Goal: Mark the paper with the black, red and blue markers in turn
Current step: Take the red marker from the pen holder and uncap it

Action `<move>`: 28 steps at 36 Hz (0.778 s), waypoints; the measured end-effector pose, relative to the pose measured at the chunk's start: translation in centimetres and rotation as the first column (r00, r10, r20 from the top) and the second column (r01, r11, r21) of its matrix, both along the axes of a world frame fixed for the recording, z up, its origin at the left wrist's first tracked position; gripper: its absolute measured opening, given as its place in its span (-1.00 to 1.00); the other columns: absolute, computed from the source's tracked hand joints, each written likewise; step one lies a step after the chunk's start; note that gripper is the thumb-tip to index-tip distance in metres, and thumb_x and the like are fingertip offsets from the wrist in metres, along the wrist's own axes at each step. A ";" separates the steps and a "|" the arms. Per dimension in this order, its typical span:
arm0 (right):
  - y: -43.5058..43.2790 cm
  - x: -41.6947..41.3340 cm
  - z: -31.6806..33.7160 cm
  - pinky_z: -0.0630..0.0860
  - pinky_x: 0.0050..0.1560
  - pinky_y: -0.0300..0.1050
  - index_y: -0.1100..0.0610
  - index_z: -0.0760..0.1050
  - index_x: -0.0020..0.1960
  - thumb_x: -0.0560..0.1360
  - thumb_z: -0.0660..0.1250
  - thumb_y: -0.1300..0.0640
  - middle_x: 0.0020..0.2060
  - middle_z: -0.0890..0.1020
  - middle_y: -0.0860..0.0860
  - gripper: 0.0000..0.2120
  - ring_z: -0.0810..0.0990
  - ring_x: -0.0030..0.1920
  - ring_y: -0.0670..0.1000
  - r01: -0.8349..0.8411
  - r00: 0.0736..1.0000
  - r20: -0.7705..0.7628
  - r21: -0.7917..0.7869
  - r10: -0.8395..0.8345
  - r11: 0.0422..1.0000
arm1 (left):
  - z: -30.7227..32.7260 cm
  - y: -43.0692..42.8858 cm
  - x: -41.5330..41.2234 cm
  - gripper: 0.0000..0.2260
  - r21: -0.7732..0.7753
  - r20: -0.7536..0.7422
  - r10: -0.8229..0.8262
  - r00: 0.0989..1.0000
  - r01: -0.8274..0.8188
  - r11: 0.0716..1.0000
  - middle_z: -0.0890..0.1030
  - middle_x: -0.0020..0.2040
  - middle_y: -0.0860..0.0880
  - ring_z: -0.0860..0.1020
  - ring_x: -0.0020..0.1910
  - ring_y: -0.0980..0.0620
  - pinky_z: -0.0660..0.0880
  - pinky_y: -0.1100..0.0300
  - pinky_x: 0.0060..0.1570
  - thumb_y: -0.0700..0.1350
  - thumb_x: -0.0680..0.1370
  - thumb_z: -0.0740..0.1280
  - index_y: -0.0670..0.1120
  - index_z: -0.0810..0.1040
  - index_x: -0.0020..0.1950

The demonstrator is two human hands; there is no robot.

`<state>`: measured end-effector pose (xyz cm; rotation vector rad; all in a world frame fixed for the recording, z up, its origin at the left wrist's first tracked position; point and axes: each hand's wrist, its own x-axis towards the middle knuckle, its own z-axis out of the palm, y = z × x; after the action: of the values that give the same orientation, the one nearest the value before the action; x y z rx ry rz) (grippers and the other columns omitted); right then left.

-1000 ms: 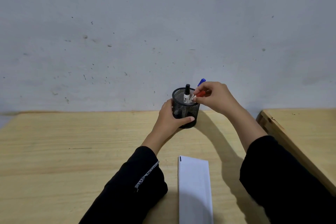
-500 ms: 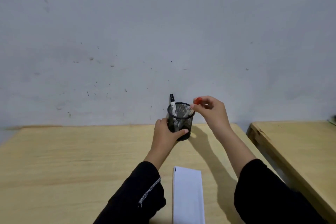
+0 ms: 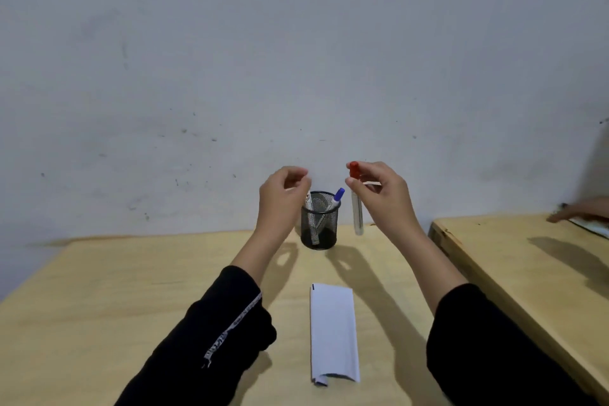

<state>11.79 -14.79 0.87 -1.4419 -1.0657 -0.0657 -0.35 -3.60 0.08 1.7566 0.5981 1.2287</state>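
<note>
The left hand (image 3: 283, 194) has let go of the mesh cup (image 3: 319, 221) and hovers empty, fingers loosely curled, just left of it. Right of that, the right hand (image 3: 382, 194) has lifted the red marker (image 3: 356, 201) clear, pinched below its cap, hanging upright. Uncapping looks next; the paper (image 3: 333, 333) waits below both hands, a small dark mark at its far corner.

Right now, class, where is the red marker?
In the head view, the red marker hangs upright in the right hand, in the air just right of the mesh pen holder.
</note>
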 end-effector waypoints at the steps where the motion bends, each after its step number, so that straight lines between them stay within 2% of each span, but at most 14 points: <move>1: -0.2 -0.3 -0.3 0.49 -0.10 -0.32 0.17 0.59 0.08 0.45 0.37 0.28 -0.05 0.58 0.07 -0.79 0.56 -0.18 -0.17 0.005 1.000 0.017 -0.021 -0.004 1.000 | 0.7 -0.6 -0.6 -0.94 0.019 -0.001 -0.039 0.999 0.039 0.999 0.61 -0.16 0.05 0.55 -0.17 0.15 0.44 0.51 -0.16 -0.19 0.51 0.35 -0.10 0.60 -0.06; 4: -0.7 -1.5 -1.3 0.43 -0.13 -0.47 0.19 0.60 0.11 0.45 0.37 0.29 -0.11 0.54 0.08 -0.76 0.54 -0.16 -0.07 0.005 0.996 0.085 -0.078 0.001 0.997 | 1.4 -1.9 -2.1 -0.94 0.060 -0.078 -0.130 0.988 0.135 0.989 0.63 -0.19 0.06 0.57 -0.20 0.17 0.47 0.43 -0.12 -0.16 0.51 0.35 -0.11 0.61 -0.08; 8: -1.4 -2.8 -2.4 0.41 -0.08 -0.50 0.13 0.60 0.12 0.46 0.36 0.28 -0.11 0.54 0.08 -0.75 0.52 -0.14 -0.08 -0.017 0.987 0.156 -0.144 0.039 0.989 | 0.7 -3.3 -3.2 -0.90 0.086 -0.195 -0.172 0.966 0.191 0.978 0.64 -0.18 0.04 0.53 -0.27 0.29 0.42 0.51 -0.22 -0.13 0.50 0.37 -0.13 0.63 -0.06; 10: -1.8 -3.4 -2.8 0.44 -0.03 -0.43 0.12 0.60 0.14 0.46 0.36 0.27 -0.12 0.53 0.07 -0.74 0.52 -0.12 -0.02 -0.012 0.979 0.199 -0.184 0.049 0.983 | 0.1 -3.8 -3.6 -0.91 0.076 -0.227 -0.168 0.959 0.190 0.979 0.63 -0.19 0.06 0.54 -0.28 0.31 0.41 0.53 -0.25 -0.12 0.50 0.37 -0.11 0.63 -0.06; 14: -2.5 -4.1 -3.5 0.51 0.10 -0.03 0.16 0.58 0.18 0.46 0.37 0.25 -0.11 0.54 0.05 -0.71 0.55 -0.08 0.09 0.017 0.961 0.271 -0.270 0.059 0.963 | -0.8 -4.6 -4.3 -0.93 0.058 -0.232 -0.157 0.960 0.175 0.983 0.61 -0.26 0.12 0.52 -0.34 0.38 0.38 0.53 -0.30 -0.13 0.50 0.38 -0.10 0.63 -0.11; 16: -2.9 -4.4 -3.6 0.51 0.11 -0.01 0.15 0.57 0.18 0.47 0.36 0.24 -0.10 0.54 0.08 -0.72 0.54 -0.09 0.07 0.014 0.951 0.300 -0.298 0.080 0.954 | -0.9 -4.9 -4.5 -0.93 0.052 -0.230 -0.157 0.960 0.174 0.983 0.60 -0.28 0.11 0.51 -0.37 0.37 0.37 0.53 -0.33 -0.13 0.49 0.39 -0.11 0.63 -0.12; 19: -3.4 -4.6 -3.5 0.51 0.11 -0.03 0.12 0.57 0.19 0.48 0.35 0.25 -0.14 0.50 0.02 -0.71 0.53 -0.09 0.05 0.021 0.934 0.343 -0.319 0.095 0.947 | -0.9 -5.4 -4.5 -0.96 0.043 -0.244 -0.162 0.956 0.177 0.983 0.61 -0.28 0.08 0.52 -0.38 0.34 0.40 0.51 -0.32 -0.14 0.47 0.40 -0.10 0.63 -0.14; 23: -3.7 -4.5 -3.4 0.48 0.15 0.05 0.12 0.58 0.19 0.49 0.34 0.23 -0.11 0.52 0.05 -0.72 0.53 0.00 0.11 0.042 0.923 0.372 -0.341 0.094 0.939 | -0.7 -5.8 -4.5 -0.99 0.039 -0.255 -0.149 0.956 0.164 0.986 0.63 -0.26 0.03 0.56 -0.29 0.21 0.45 0.48 -0.29 -0.17 0.46 0.41 -0.08 0.63 -0.15; 28: -3.9 -4.5 -3.3 0.48 0.12 0.06 0.15 0.61 0.13 0.48 0.35 0.23 -0.07 0.57 0.14 -0.77 0.52 -0.01 0.12 0.063 0.905 0.416 -0.344 0.092 0.937 | -0.5 -6.2 -4.5 -0.98 0.020 -0.279 -0.157 0.947 0.169 0.985 0.64 -0.21 -0.07 0.59 -0.21 0.05 0.50 0.29 -0.16 -0.19 0.46 0.40 -0.11 0.62 -0.14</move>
<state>7.33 -18.73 -2.42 -1.7922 -1.5056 -0.1967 -4.86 -9.77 -0.42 1.9910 0.5751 0.8949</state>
